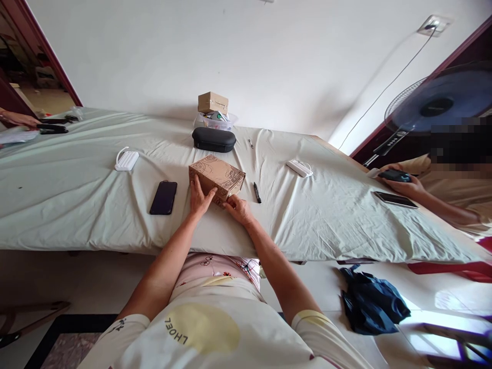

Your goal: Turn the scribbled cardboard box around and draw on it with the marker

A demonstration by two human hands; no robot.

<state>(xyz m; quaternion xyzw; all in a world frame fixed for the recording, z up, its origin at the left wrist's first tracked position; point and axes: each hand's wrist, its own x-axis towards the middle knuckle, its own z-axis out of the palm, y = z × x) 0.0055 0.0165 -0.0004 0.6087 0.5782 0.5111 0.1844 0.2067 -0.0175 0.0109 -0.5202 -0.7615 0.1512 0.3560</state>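
Where the cloth-covered surface (96,215) spread wide, a patterned box (217,173) took up both hands

Near the middle of that surface, the box sat just in front of a black case (214,140), with a dark phone (163,198) off to its left and a black marker (257,192) off to its right. The person's left hand (202,197) was spread, thumb and fingers pressed over the near left corner without closing round it. The right hand (237,207) was curled in at the near right corner. I judged the step to be close fingerwork there, the left hand bracing; continuing it called for a firm brace and a light right touch.

The right fingertips were partly hidden, so I could not tell whether they pinched anything. The box's underside and inside were out of sight. At far left, another person's hand (21,119) was cut off. One slim item (251,144) beyond the marker was too small to name.
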